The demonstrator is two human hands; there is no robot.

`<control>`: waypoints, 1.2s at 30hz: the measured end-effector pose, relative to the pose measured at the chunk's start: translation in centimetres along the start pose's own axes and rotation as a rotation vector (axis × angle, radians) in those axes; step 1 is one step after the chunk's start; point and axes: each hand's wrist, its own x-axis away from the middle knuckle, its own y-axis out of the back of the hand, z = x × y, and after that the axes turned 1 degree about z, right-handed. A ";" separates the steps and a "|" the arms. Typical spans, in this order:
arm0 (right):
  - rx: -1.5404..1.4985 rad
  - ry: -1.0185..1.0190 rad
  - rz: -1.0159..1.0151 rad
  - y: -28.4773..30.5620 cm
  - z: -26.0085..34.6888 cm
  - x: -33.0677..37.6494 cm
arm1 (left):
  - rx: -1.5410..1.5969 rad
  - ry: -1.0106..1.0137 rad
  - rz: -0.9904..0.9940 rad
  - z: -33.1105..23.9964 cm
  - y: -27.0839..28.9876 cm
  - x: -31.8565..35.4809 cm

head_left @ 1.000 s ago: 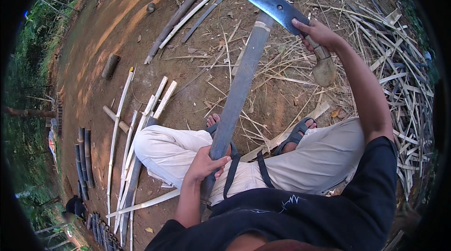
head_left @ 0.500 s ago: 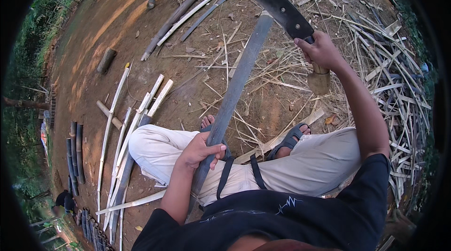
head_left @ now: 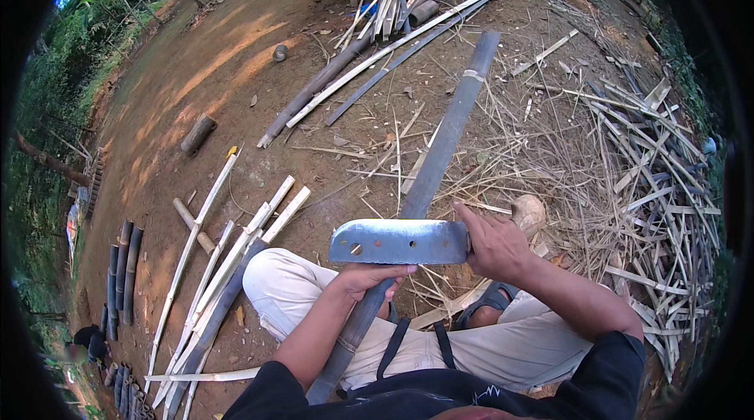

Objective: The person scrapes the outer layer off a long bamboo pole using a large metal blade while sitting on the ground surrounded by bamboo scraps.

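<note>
My left hand (head_left: 367,278) is closed around a long split bamboo strip (head_left: 446,141), dark on its upper face, that slants from my lap up toward the far right. Gripped in my right hand (head_left: 501,249) is a broad machete (head_left: 391,242). Its wide blade has a row of rivet-like spots, and a bulbous wooden handle end shows beyond my hand. The blade lies level across the strip just above my left hand and hides part of it. Whether its edge touches the bamboo cannot be made out.
Left of my knee lie several pale split bamboo strips (head_left: 236,263) and dark bamboo lengths (head_left: 120,271). Shavings (head_left: 534,153) cover the ground ahead, with a heap of splits (head_left: 660,208) at the right. Long poles (head_left: 338,86) and a bundle of splits (head_left: 389,11) lie farther off.
My right hand has brought the machete from raised at the upper right down and left, across the bamboo strip. The left hand keeps hold of the strip. The view has tilted up.
</note>
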 end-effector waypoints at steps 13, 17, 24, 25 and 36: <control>-0.013 -0.125 -0.174 -3.9 2.9 2.1 | 0.174 0.144 0.146 3.4 0.8 -1.3; 0.094 -0.122 -0.193 -3.9 0.8 1.5 | -0.026 0.061 0.208 2.7 -0.2 -1.4; 0.057 -0.352 -0.035 -2.4 0.0 1.2 | -0.053 0.088 0.178 3.1 -0.9 -0.4; 0.046 -0.224 -0.014 -2.8 1.2 1.5 | -0.004 0.117 0.190 4.4 -0.2 -0.9; 0.185 -0.215 -0.065 -2.8 -2.4 0.0 | -0.267 0.000 0.049 2.2 -1.6 0.5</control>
